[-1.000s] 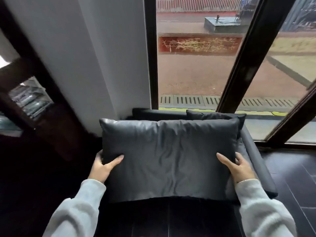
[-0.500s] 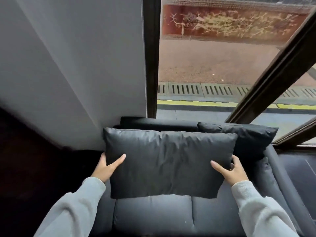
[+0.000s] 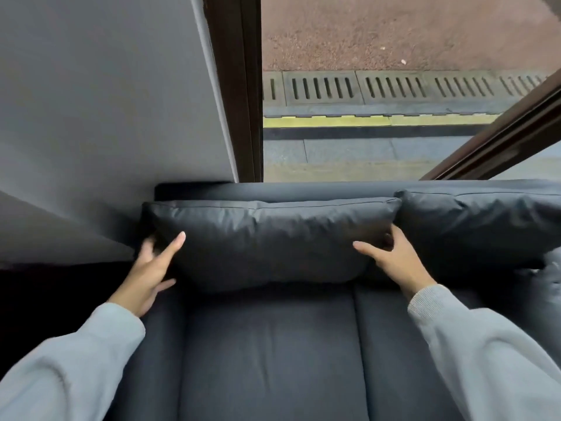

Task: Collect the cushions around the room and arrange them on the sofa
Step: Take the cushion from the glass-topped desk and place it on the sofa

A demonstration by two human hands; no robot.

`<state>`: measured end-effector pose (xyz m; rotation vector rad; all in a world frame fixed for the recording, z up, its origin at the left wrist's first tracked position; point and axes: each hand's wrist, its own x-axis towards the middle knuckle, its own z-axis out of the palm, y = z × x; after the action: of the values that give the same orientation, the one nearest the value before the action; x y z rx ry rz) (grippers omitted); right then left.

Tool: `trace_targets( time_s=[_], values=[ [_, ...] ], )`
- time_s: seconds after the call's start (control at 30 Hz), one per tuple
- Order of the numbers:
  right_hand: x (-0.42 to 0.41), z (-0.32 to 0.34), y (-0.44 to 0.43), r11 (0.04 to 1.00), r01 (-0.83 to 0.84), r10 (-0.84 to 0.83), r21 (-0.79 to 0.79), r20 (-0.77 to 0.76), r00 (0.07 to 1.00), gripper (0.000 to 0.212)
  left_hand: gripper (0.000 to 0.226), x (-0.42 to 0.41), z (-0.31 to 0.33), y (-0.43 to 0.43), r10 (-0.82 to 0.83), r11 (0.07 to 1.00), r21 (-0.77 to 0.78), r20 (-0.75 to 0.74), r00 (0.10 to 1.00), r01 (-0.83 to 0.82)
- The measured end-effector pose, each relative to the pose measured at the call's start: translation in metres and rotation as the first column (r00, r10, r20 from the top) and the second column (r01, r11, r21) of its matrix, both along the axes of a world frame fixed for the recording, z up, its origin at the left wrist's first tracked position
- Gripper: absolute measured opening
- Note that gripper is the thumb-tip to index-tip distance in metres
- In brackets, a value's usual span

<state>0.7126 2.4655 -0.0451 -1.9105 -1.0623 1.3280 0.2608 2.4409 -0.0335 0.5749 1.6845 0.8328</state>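
A dark grey cushion [image 3: 270, 238] stands on its long edge against the backrest of the dark sofa [image 3: 270, 354], at the left end of the seat. My left hand [image 3: 151, 268] grips its left end, thumb on the front face and fingers behind, blurred. My right hand [image 3: 394, 256] holds its right end the same way. A second dark cushion [image 3: 479, 226] leans on the backrest just to the right, its left corner touching the first cushion.
A grey wall [image 3: 106, 117] rises behind the sofa's left end. A dark window frame [image 3: 239, 86] and glass stand behind the backrest, with a slanted frame bar [image 3: 501, 138] at right. Dark floor lies left of the sofa.
I have carried the cushion forward and down from above the seat to the backrest, where it now rests on the seat. My view has come closer to the sofa.
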Motion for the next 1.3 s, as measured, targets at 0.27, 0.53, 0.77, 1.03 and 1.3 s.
trace_targets(
  time_s=[0.27, 0.53, 0.77, 1.03, 1.3],
  values=[
    [-0.002, -0.015, 0.011, 0.995, 0.072, -0.067, -0.075, 0.071, 0.995, 0.1, 0.08, 0.014, -0.014, 0.012, 0.105, 0.993, 0.053, -0.02, 0.994, -0.104],
    [-0.029, -0.013, 0.025, 0.971, 0.083, -0.028, -0.222, 0.242, 0.97, 0.106, 0.092, 0.029, -0.044, 0.039, 0.098, 0.993, -0.041, -0.207, 0.973, -0.109],
    [-0.041, 0.023, 0.013, 0.885, -0.118, 0.4, -0.45, 0.608, 0.685, 0.09, 0.102, 0.049, -0.019, 0.004, -0.123, 0.973, -0.231, -0.441, 0.889, 0.02],
    [-0.08, 0.096, -0.065, 0.703, -0.609, 0.655, -0.368, 0.669, 0.351, 0.09, 0.095, 0.104, 0.057, -0.088, -0.664, 0.709, -0.447, -0.685, 0.3, 0.546],
    [-0.071, 0.196, -0.179, 0.653, -0.71, 0.592, -0.264, 0.763, 0.26, 0.098, 0.094, 0.162, 0.198, -0.208, -0.534, 0.778, -0.415, -0.832, 0.15, 0.471]
  ],
)
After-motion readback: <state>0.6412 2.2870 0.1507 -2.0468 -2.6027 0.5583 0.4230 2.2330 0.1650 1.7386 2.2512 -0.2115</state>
